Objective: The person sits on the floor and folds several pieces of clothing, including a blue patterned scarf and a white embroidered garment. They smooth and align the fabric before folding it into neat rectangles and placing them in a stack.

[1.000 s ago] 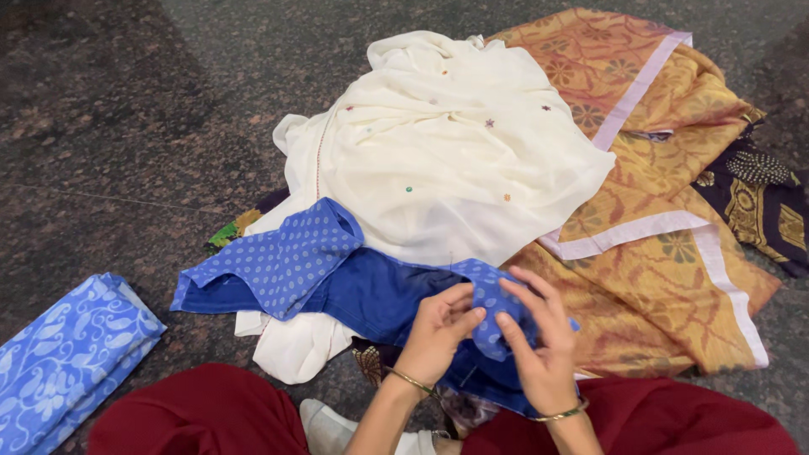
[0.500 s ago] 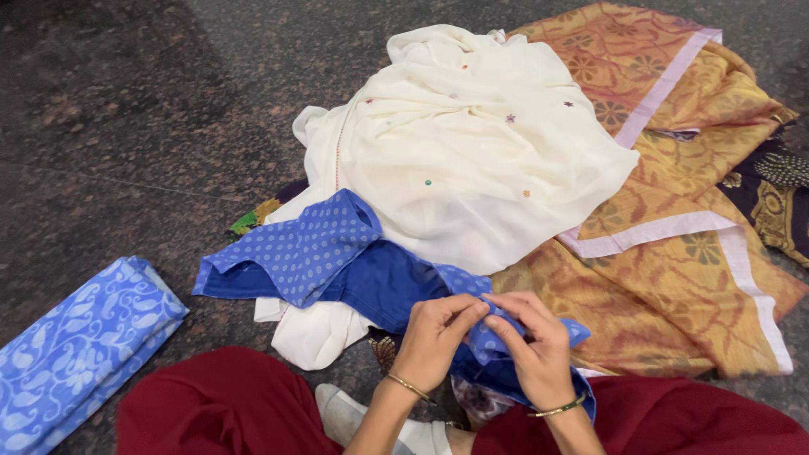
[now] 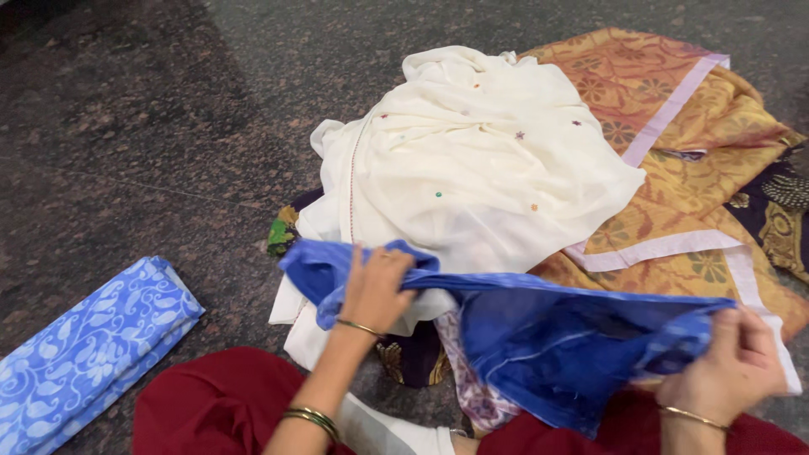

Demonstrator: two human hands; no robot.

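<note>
Now I have both hands on the blue cloth [image 3: 556,337], stretched between them above my lap. My left hand [image 3: 375,291] is closed over a bunched end of it, fingers curled into the folds, thin bangles on the wrist. My right hand [image 3: 737,362] pinches the opposite end near the lower right corner of the view, fingers closed on the fabric, one bangle at the wrist. The cloth's top edge runs nearly straight from hand to hand and the rest hangs in a loose sag over my dark red trousers [image 3: 215,409]. Beyond it lies a heap: a cream cloth with small coloured dots [image 3: 480,168] on top, an orange patterned cloth with a pale border [image 3: 674,109] beneath and to the right, and a dark printed piece at the far right edge. A folded light blue cloth with a white leaf print [image 3: 88,341] lies apart on the dark speckled stone floor [image 3: 152,126], to my left.
</note>
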